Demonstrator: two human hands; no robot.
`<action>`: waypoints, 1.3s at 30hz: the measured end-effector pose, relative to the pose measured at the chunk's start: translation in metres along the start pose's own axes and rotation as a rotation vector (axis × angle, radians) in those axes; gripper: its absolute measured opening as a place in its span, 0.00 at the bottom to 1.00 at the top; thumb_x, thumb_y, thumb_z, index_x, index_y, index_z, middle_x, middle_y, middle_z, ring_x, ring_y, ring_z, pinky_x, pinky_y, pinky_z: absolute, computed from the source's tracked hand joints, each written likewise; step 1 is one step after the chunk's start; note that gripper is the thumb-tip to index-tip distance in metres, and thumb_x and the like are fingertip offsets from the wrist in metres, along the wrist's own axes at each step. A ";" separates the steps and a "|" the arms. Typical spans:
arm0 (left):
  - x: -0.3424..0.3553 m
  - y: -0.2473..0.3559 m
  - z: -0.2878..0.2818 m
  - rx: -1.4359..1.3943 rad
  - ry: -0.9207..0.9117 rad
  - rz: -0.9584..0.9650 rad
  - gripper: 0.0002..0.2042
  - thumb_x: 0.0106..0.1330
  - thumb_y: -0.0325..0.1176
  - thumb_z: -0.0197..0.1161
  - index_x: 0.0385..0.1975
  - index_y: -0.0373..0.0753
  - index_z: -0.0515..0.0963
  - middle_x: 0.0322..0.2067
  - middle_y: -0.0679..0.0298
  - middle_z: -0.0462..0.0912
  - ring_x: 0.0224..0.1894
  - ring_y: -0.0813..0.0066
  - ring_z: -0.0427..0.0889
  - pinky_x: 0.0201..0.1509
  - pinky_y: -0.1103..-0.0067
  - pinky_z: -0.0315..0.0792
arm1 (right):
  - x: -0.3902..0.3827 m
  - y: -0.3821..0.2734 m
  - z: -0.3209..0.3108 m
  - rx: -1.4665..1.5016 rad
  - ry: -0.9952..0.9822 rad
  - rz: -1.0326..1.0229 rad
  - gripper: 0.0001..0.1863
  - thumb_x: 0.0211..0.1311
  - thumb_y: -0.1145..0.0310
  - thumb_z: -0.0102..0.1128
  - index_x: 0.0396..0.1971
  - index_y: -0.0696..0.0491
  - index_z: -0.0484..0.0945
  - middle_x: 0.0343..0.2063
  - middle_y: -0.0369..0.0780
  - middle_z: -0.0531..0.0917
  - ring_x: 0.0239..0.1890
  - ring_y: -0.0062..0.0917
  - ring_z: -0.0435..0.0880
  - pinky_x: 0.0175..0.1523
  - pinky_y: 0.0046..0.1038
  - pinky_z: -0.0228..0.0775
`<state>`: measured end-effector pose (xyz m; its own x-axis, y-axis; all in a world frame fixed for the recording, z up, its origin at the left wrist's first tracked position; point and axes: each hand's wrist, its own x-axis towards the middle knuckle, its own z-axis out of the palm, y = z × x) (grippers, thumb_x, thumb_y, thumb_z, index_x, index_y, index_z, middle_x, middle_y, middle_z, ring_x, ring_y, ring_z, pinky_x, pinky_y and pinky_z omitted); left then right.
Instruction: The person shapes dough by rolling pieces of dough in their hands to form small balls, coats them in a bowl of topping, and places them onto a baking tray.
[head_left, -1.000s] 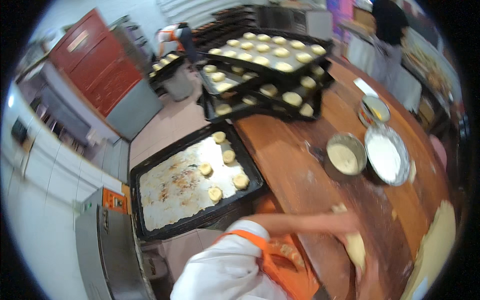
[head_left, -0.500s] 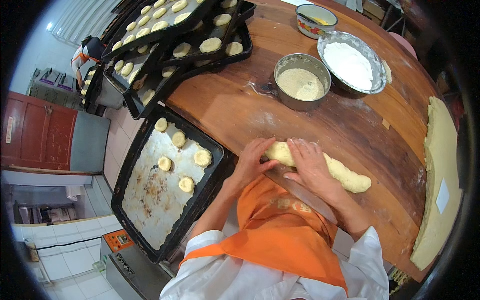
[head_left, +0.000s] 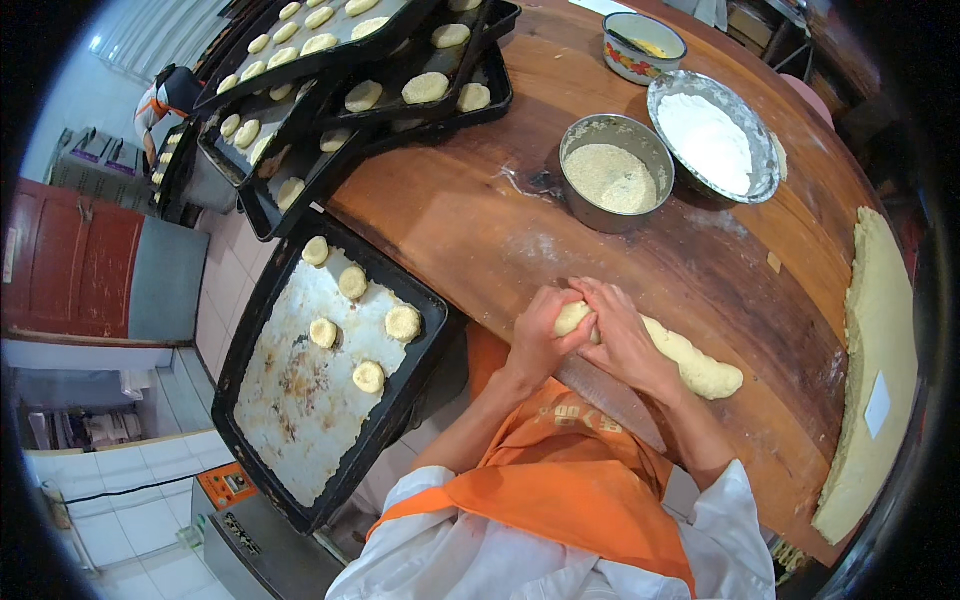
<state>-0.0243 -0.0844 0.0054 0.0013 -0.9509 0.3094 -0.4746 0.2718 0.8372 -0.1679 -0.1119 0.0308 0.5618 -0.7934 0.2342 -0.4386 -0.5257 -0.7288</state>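
Observation:
A pale dough roll (head_left: 695, 362) lies along the near edge of the wooden table, its right part bare on the wood. My left hand (head_left: 541, 340) curls round the roll's left end, fingers closed on the dough. Against it, my right hand (head_left: 622, 340) wraps over the dough just to the right, its fingers bent and covering that stretch. Between the two hands a rounded bulge of dough (head_left: 572, 318) shows. Whether the bulge is still joined to the roll is hidden under my right hand.
Left of me, a black baking tray (head_left: 437, 300) holds several round dough pieces. More loaded trays (head_left: 505, 95) are stacked behind it. A metal pot of crumbs (head_left: 568, 190), a bowl of white powder (head_left: 765, 180) and an enamel bowl (head_left: 630, 68) stand far right. A dough sheet (head_left: 860, 400) lies rightmost.
My left hand has moved right and closed round the dough end, meeting my right hand. The right fingers, flatter before, now bend round the dough. The view has shifted slightly.

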 end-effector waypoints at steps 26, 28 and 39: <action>-0.019 0.061 0.044 -0.658 -0.183 -0.093 0.30 0.67 0.49 0.33 0.60 0.30 0.51 0.63 0.49 0.46 0.66 0.63 0.45 0.66 0.74 0.39 | -0.008 -0.056 -0.025 1.439 0.645 -0.019 0.34 0.64 0.47 0.26 0.63 0.55 0.40 0.65 0.43 0.43 0.66 0.32 0.41 0.67 0.33 0.31; -0.025 0.081 0.039 -0.518 -0.158 0.030 0.32 0.66 0.52 0.30 0.60 0.30 0.50 0.63 0.52 0.45 0.66 0.65 0.45 0.66 0.73 0.39 | 0.004 -0.059 -0.037 1.793 0.805 -0.092 0.33 0.65 0.49 0.27 0.63 0.54 0.41 0.64 0.42 0.44 0.66 0.31 0.42 0.67 0.33 0.32; 0.007 0.082 0.046 -0.162 -0.194 0.341 0.22 0.59 0.30 0.49 0.55 0.34 0.60 0.61 0.51 0.51 0.63 0.58 0.52 0.64 0.68 0.47 | -0.025 -0.032 -0.037 1.596 0.641 0.418 0.27 0.68 0.53 0.26 0.57 0.58 0.56 0.57 0.44 0.62 0.60 0.29 0.60 0.64 0.28 0.49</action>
<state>-0.1031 -0.0759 0.0554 -0.3051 -0.8087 0.5029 -0.2745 0.5803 0.7667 -0.1937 -0.0865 0.0725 0.0930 -0.9737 -0.2079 0.7996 0.1974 -0.5671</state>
